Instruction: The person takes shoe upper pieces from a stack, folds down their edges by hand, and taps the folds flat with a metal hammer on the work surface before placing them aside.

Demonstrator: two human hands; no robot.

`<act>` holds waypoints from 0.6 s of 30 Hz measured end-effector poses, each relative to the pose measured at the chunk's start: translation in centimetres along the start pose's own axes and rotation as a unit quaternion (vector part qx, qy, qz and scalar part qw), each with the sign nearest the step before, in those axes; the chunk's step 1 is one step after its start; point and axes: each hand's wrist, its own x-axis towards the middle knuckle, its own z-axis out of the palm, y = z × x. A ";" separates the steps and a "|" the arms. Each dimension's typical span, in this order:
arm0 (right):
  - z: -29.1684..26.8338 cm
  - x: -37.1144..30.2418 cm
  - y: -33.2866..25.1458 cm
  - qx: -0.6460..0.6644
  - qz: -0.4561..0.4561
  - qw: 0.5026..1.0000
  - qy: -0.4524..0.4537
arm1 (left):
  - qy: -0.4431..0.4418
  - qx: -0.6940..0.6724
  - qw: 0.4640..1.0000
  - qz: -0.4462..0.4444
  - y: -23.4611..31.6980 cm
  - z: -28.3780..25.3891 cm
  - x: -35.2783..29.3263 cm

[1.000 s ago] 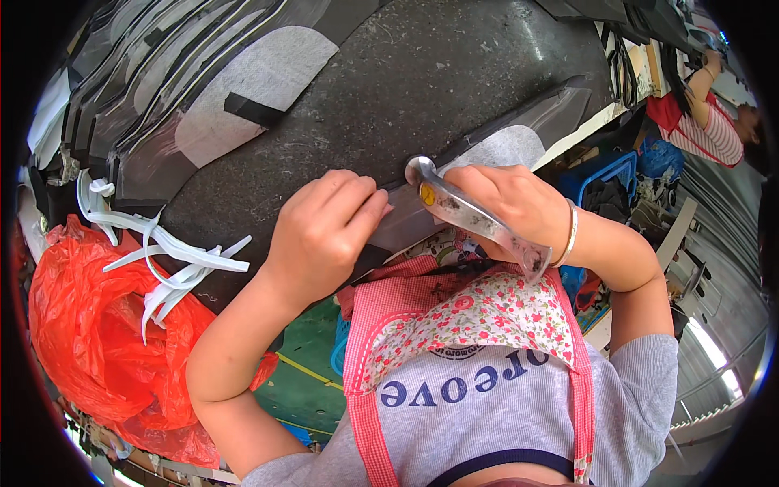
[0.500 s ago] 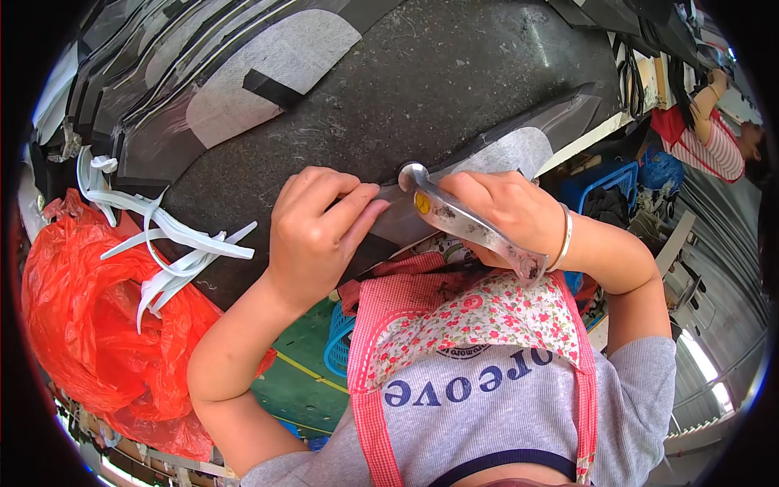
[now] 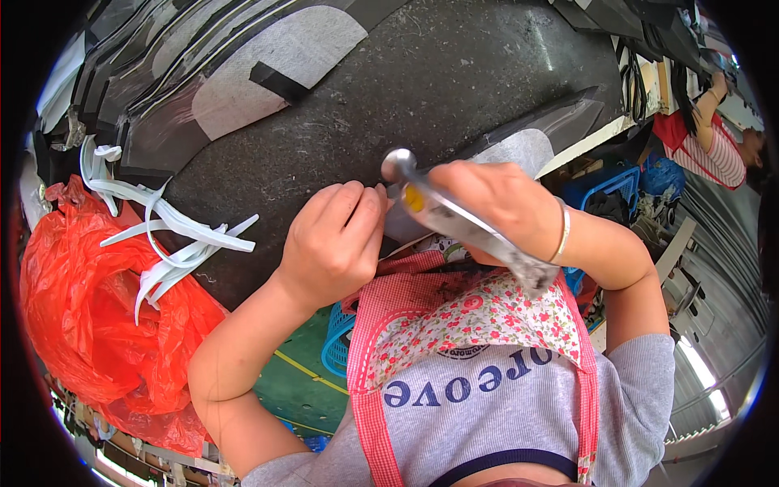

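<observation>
My right hand (image 3: 507, 203) is wrapped round a silver metal hammer (image 3: 466, 227) with a round, shiny face and a yellow sticker. The hammer's handle is hidden by the hand, and its far end is smeared by motion. Close to the hammer's face, my left hand (image 3: 329, 239) is closed, fingertips pinching the edge of a thin dark sheet piece (image 3: 564, 126). This piece lies along the near edge of the black worktop (image 3: 389, 97) and carries a whitish patch (image 3: 523, 148). Both hands cover its middle.
Similar dark pieces with whitish patches (image 3: 284, 65) overlap at the back left. White strips (image 3: 182, 223) lie beside a red plastic bag (image 3: 89, 300). A blue crate (image 3: 608, 187) stands at the right, with another person (image 3: 702, 138) beyond. A blue basket (image 3: 337, 341) is below.
The hammer has shifted slightly left and its back end has dropped a little. My left hand has moved right, closer to the hammer, with its fingers more curled.
</observation>
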 end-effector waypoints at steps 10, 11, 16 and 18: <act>-3.0 -3.7 2.3 -0.069 0.034 0.979 0.190 | -0.017 -0.058 0.995 -0.078 1.0 0.1 2.7; -3.5 -4.3 2.3 -0.077 0.035 0.977 0.198 | -0.023 -0.093 0.991 -0.096 1.4 0.3 3.8; -6.0 -6.8 2.1 -0.097 0.049 0.947 0.302 | -0.006 -0.146 0.988 -0.057 4.8 4.7 9.8; -6.9 -8.1 1.8 -0.099 0.075 0.931 0.342 | -0.029 -0.089 0.993 -0.073 4.8 6.5 10.9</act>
